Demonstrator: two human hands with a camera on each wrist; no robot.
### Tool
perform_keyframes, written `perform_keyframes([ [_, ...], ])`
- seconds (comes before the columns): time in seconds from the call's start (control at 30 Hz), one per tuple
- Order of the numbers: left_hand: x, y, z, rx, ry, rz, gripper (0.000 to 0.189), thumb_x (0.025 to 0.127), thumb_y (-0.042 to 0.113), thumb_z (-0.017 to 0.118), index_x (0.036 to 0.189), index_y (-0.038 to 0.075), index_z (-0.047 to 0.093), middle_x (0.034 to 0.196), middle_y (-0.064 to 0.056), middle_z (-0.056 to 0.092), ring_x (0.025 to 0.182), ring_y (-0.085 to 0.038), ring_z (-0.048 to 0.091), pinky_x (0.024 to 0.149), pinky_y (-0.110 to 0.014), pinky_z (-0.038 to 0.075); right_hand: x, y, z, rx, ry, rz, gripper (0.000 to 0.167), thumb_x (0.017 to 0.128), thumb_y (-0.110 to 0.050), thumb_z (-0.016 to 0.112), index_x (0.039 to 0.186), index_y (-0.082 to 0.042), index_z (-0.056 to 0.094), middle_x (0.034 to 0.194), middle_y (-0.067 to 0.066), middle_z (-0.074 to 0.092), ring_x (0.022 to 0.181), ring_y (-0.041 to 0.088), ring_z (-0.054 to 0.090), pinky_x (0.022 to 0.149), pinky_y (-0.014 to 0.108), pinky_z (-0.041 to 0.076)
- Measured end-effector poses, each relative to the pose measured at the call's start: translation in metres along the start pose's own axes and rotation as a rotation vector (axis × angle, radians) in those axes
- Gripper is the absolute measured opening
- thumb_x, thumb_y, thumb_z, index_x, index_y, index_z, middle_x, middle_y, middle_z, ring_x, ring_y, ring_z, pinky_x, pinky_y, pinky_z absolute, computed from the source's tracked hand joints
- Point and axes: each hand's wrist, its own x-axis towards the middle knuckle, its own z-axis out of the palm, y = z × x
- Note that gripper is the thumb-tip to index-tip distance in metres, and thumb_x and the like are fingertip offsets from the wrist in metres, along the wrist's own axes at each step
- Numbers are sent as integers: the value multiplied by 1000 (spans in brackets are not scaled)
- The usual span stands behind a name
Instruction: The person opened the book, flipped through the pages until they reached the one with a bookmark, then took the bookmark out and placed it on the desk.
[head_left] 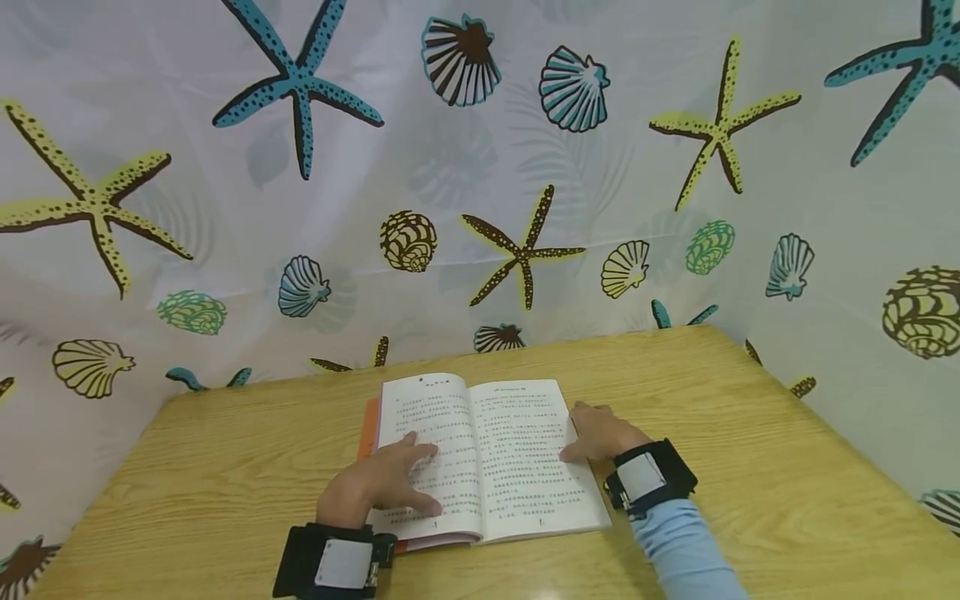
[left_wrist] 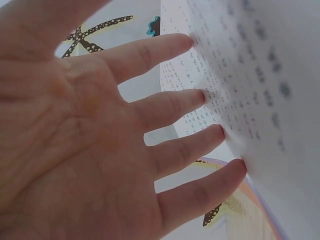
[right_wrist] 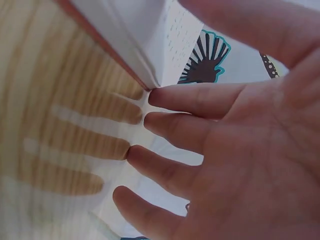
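Note:
An open book [head_left: 517, 467] with printed text lies on the wooden table. My left hand [head_left: 378, 482] rests on its left page, fingers spread. In the left wrist view the straight fingertips of the left hand [left_wrist: 85, 130] touch the printed page [left_wrist: 225, 75]. At the book's right edge is my right hand [head_left: 602, 433], its thumb over the right page. The right wrist view shows the right hand [right_wrist: 240, 140] with extended fingers; the index fingertip meets the book's edge [right_wrist: 120, 50] and other fingertips are at the tabletop. An orange cover [head_left: 368, 427] shows beneath the left pages.
The light wooden table [head_left: 247, 467] extends on both sides of the book. Behind it and to the right hangs a white cloth [head_left: 465, 167] printed with starfish and shells. Each wrist wears a black strap [head_left: 651, 477], and a light blue sleeve [head_left: 686, 546] covers the right forearm.

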Motion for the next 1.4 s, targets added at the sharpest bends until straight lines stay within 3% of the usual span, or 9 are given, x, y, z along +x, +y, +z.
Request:
perform_keyframes([
  [0.2, 1, 1, 0, 18, 3, 7, 81, 75, 25, 92, 145, 7, 56, 159, -25, 32, 144, -48, 33, 111, -64, 33, -6, -2, -5, 114, 49, -25, 33, 87, -10, 77, 109, 8, 60, 89, 10, 58, 75, 23, 55, 65, 31, 45],
  [0.3, 0, 2, -1, 19, 7, 12, 80, 74, 24, 92, 144, 6, 56, 159, -26, 33, 143, -49, 33, 110, -65, 33, -6, -3, -8, 136, 132, -9, 39, 89, -10, 75, 118, 12, 61, 103, 19, 65, 81, 25, 58, 69, 34, 49],
  [0.43, 0, 3, -1, 15, 8, 13, 80, 74, 23, 92, 144, 6, 56, 159, -26, 33, 143, -49, 33, 110, -65, 33, -5, -4, -9, 146, 217, 28, 48, 90, -12, 74, 128, 13, 60, 127, 28, 62, 92, 30, 61, 73, 39, 53],
  [0.53, 0, 3, -1, 14, 9, 13, 80, 74, 23, 92, 144, 6, 57, 159, -26, 33, 143, -49, 33, 111, -65, 33, -5, -5, -9, 143, 239, 36, 47, 90, -12, 74, 127, 13, 61, 129, 29, 61, 95, 32, 62, 75, 41, 54],
  [0.73, 0, 3, 0, 16, 8, 7, 80, 74, 24, 92, 144, 6, 56, 159, -26, 33, 143, -49, 33, 111, -65, 33, -5, -9, -10, 172, 177, 29, 39, 90, -11, 75, 119, 13, 66, 116, 24, 66, 86, 28, 59, 69, 33, 49],
  [0.93, 0, 3, 0, 15, 6, 9, 80, 74, 23, 92, 144, 6, 56, 159, -26, 32, 143, -49, 33, 111, -64, 33, -5, -6, -3, 145, 106, 59, 22, 90, -14, 74, 92, 4, 63, 74, 9, 57, 63, 20, 51, 54, 26, 35],
  [1.1, -1, 3, -1, 8, 6, 11, 80, 74, 23, 92, 144, 5, 56, 159, -26, 32, 144, -48, 33, 112, -63, 33, -7, -5, -4, 161, 85, 43, 20, 90, -16, 72, 85, 0, 61, 68, 5, 53, 58, 16, 47, 51, 24, 31],
  [1.23, -2, 4, -2, 11, 8, 10, 80, 74, 23, 92, 144, 5, 56, 159, -26, 32, 144, -48, 32, 111, -63, 33, -7, -8, -7, 158, 150, 33, 18, 90, -13, 72, 82, 0, 63, 65, 4, 49, 55, 15, 43, 50, 24, 28],
  [1.4, -2, 3, -2, 8, 6, 10, 80, 75, 23, 92, 144, 5, 56, 159, -27, 32, 144, -49, 32, 111, -64, 33, -4, -11, -6, 201, 371, 37, 14, 86, -4, 75, 84, 2, 63, 74, 9, 55, 64, 22, 53, 55, 28, 40],
])
